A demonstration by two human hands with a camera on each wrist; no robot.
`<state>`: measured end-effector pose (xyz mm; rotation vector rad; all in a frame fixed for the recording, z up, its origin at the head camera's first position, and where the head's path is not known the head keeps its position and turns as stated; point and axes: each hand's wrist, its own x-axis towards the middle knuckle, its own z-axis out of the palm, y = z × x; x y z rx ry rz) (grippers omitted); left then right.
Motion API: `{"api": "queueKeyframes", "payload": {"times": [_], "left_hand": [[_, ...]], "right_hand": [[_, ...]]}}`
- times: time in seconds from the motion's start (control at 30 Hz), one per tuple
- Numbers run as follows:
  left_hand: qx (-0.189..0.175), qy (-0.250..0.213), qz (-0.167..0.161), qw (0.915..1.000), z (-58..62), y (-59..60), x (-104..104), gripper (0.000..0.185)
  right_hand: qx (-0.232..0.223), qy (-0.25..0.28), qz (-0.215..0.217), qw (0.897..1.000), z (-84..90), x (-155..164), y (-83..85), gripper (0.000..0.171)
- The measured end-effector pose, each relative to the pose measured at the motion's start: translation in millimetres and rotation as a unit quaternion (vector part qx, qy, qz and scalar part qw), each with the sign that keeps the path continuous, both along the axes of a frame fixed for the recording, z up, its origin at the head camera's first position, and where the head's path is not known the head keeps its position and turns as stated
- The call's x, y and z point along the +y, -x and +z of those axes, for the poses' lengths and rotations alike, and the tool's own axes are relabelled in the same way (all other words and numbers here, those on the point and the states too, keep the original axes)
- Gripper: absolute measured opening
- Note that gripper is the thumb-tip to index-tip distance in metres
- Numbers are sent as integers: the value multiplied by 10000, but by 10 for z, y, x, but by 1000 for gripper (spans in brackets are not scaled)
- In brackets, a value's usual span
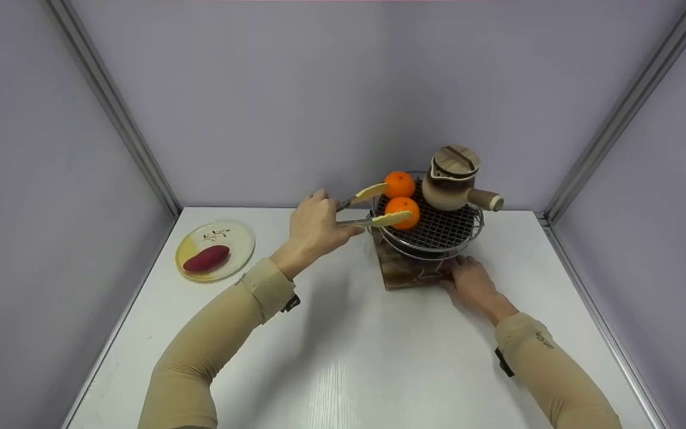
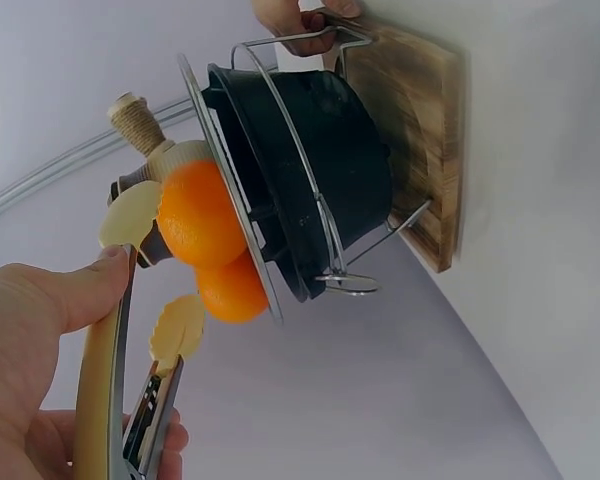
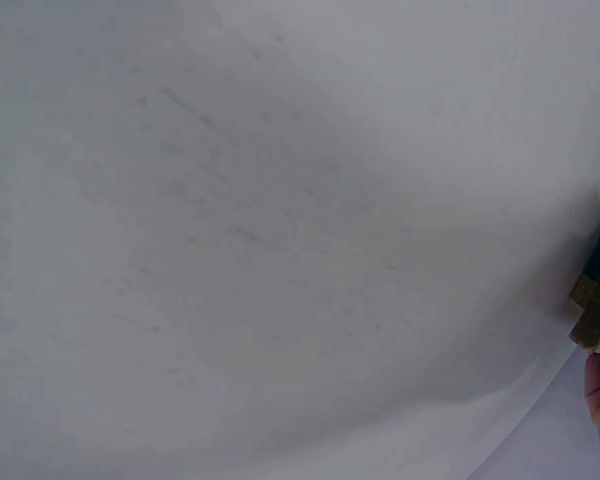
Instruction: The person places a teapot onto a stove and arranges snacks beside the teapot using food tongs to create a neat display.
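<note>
My left hand (image 1: 318,225) grips metal tongs (image 1: 358,208) with yellow tips, also seen in the left wrist view as tongs (image 2: 108,385) in the left hand (image 2: 35,330). The tongs are spread, their tips on either side of the nearer orange (image 1: 403,211) on the wire grill (image 1: 438,232). A second orange (image 1: 399,183) sits behind it; both oranges (image 2: 195,215) show in the left wrist view. My right hand (image 1: 469,281) rests flat against the front edge of the wooden board (image 1: 402,273) under the black stove (image 2: 320,170).
A brown clay pot (image 1: 451,177) with a wooden lid and side handle stands on the grill's right. A plate (image 1: 236,238) with a purple sweet potato (image 1: 206,258) lies at the table's left. Grey walls close in on three sides.
</note>
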<state>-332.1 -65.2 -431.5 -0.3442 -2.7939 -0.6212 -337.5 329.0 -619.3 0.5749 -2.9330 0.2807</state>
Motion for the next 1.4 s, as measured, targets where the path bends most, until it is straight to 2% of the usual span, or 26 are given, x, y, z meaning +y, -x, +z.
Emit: {"api": "queueKeyframes", "payload": {"times": [0.3,0.6,0.73,1.2,1.4], "left_hand": [[129,-238,50,9996,38,-44,-206,65],[181,-217,209,9994,58,-83,-414,71],[146,-190,237,9994,45,-96,-478,72],[79,-227,358,9991,-82,-146,-739,67],[113,-215,432,9988,-162,-173,-852,69]], "right_hand": [[98,-43,53,9999,-3,-2,-2,49],[-291,36,-65,9996,14,-12,-7,54],[-229,9,-56,9997,11,-7,-1,53],[79,8,12,10000,-45,12,10,51],[48,-58,-17,10000,-44,10,8,55]]}}
